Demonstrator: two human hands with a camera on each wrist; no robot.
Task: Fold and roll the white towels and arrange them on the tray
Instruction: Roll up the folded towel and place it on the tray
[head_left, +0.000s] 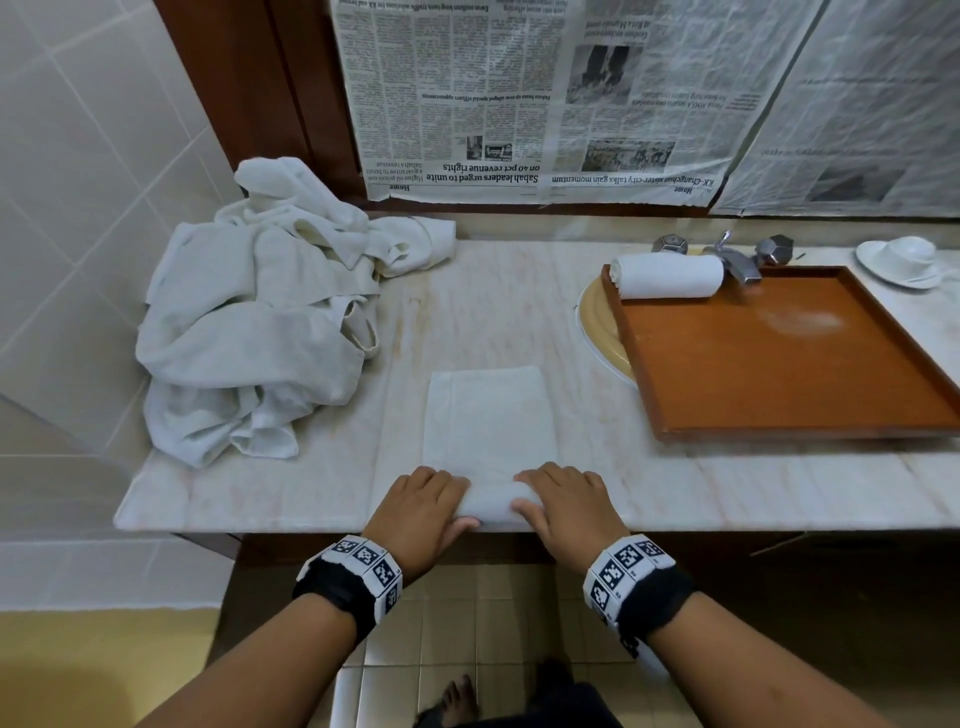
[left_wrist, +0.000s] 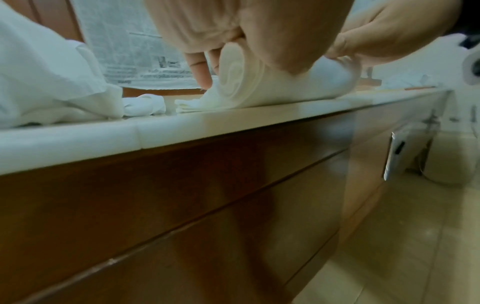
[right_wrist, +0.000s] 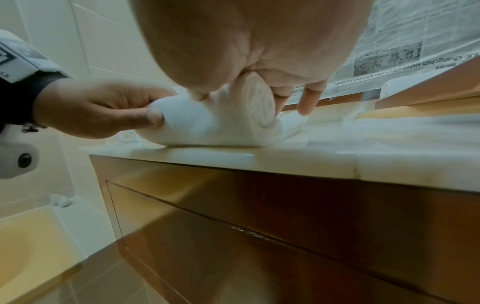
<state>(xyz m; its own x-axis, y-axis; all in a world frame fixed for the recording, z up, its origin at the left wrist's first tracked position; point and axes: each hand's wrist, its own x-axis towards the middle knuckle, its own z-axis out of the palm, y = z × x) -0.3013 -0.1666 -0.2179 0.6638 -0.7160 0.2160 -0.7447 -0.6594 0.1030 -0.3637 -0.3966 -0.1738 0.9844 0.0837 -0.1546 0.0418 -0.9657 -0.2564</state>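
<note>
A folded white towel (head_left: 488, 415) lies as a strip on the marble counter, its near end rolled up at the front edge. My left hand (head_left: 423, 506) grips the left end of the roll (left_wrist: 239, 80) and my right hand (head_left: 563, 501) grips the right end (right_wrist: 257, 105), thumbs under and fingers curled over. The wooden tray (head_left: 779, 358) sits to the right over the basin, with one rolled towel (head_left: 667, 277) at its far left corner. A heap of loose white towels (head_left: 260, 317) is piled at the counter's left end.
A tap (head_left: 735, 257) with two handles stands behind the tray. A white cup and saucer (head_left: 901, 262) is at the far right. Newspaper (head_left: 519, 93) covers the wall behind. The counter's front edge (head_left: 311, 522) is just under my hands, above wooden cabinet fronts (left_wrist: 182, 205).
</note>
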